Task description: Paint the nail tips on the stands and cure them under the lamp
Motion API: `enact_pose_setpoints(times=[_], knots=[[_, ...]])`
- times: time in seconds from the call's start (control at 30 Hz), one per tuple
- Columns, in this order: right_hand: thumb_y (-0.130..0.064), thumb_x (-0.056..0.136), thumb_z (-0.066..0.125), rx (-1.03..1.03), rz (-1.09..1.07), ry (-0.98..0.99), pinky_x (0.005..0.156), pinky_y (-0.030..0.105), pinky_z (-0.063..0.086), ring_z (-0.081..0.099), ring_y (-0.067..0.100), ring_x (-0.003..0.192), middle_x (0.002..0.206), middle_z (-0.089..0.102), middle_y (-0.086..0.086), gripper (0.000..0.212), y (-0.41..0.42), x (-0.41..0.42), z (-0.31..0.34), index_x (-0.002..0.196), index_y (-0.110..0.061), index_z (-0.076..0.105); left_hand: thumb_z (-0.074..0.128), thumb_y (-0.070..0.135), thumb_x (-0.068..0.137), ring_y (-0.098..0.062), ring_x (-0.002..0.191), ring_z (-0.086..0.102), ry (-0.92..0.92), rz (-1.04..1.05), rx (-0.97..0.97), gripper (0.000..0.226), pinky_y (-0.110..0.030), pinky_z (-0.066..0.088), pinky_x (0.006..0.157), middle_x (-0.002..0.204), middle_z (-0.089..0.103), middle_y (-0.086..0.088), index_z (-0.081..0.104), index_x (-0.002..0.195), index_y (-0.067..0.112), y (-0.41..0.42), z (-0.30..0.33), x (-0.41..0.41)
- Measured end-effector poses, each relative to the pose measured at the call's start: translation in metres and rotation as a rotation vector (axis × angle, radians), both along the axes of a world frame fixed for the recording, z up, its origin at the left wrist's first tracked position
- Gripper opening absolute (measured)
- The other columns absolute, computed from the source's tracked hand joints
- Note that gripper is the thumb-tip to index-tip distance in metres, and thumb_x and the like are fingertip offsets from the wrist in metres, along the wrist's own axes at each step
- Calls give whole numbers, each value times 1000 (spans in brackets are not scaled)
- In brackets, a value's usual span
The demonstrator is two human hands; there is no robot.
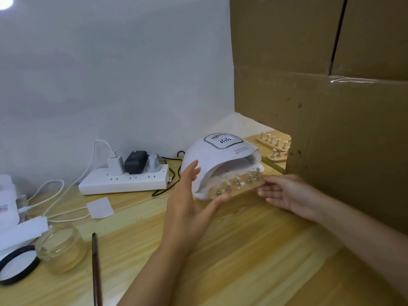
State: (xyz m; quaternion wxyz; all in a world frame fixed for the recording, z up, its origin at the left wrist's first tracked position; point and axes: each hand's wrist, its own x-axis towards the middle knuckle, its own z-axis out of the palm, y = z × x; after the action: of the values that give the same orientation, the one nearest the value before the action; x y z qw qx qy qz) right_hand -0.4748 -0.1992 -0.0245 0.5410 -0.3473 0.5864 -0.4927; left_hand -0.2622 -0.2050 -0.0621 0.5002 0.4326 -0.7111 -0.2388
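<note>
A wooden stand (237,188) with several clear nail tips on metal posts sits at the mouth of the white curing lamp (220,160), whose display is lit. My left hand (189,195) touches the stand's left end with its thumb, fingers straight against the lamp's side. My right hand (284,193) touches the stand's right end with straight fingertips. Two more wooden stands (274,143) with nail tips lie behind the lamp by the cardboard. A brush (96,268) lies on the table beside an open glass jar (59,248).
A white power strip (123,182) with plugs and cables lies left of the lamp. A large cardboard box (331,107) walls off the right side. The jar's black lid (16,265) and white packaging (8,208) sit at the left edge of the wooden table (242,250).
</note>
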Motion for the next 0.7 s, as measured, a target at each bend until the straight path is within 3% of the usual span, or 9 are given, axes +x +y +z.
enact_pose_setpoints(times=[0.07,0.17,0.33,0.4,0.43,0.5,0.53,0.63,0.7], knots=[[-10,93,50,30,-55,18,38,17,49,64,9,45,54,67,5,13,-2,-11,2,85,-3,58,45,72,65,4,125,33,26,-4,72,76,-24,32,99,128,36,28,26,134,45,-2,-1,2],[-8,95,47,66,-118,-9,37,17,48,62,9,41,49,64,5,15,-11,-19,1,84,-3,56,32,72,70,12,122,23,53,-38,189,75,-17,20,97,142,30,23,23,139,44,-5,-3,2],[-4,97,43,86,-164,-42,32,15,43,57,7,33,41,59,4,15,-47,-4,-3,88,-3,55,26,75,65,8,123,31,82,-49,291,82,-20,25,94,145,30,19,21,140,43,-7,-5,2],[-5,99,36,90,-168,-20,29,15,41,55,7,30,59,65,13,21,-62,7,-3,114,0,50,26,75,65,7,124,32,97,-42,310,79,-19,25,93,143,32,21,22,138,46,-8,-5,3],[-6,101,32,94,-156,23,29,15,40,54,7,30,81,67,21,29,-69,12,-4,124,4,44,27,75,65,8,122,33,106,-41,317,78,-19,25,92,142,34,22,23,138,47,-8,-6,3],[-12,102,25,91,-156,140,29,12,36,54,8,33,119,57,26,37,-83,18,-6,130,9,38,27,73,67,8,118,34,114,-41,326,75,-19,26,91,140,36,22,23,137,48,-9,-6,3],[-13,102,24,84,-176,207,28,11,35,54,9,34,118,57,25,38,-89,19,-7,128,9,41,27,73,67,8,118,34,116,-41,327,75,-20,26,92,138,36,23,23,137,47,-9,-6,4],[-10,98,40,81,-236,350,22,11,27,44,4,21,67,60,10,19,-102,19,-9,95,-1,57,28,72,68,8,118,35,120,-37,328,75,-20,27,92,133,37,26,23,138,46,-10,-6,5],[-12,95,49,137,-300,502,21,9,19,36,5,15,34,50,0,28,-106,19,-11,67,-5,51,28,71,68,8,118,35,126,-27,333,75,-19,27,93,130,37,28,24,138,45,-10,-5,4]])
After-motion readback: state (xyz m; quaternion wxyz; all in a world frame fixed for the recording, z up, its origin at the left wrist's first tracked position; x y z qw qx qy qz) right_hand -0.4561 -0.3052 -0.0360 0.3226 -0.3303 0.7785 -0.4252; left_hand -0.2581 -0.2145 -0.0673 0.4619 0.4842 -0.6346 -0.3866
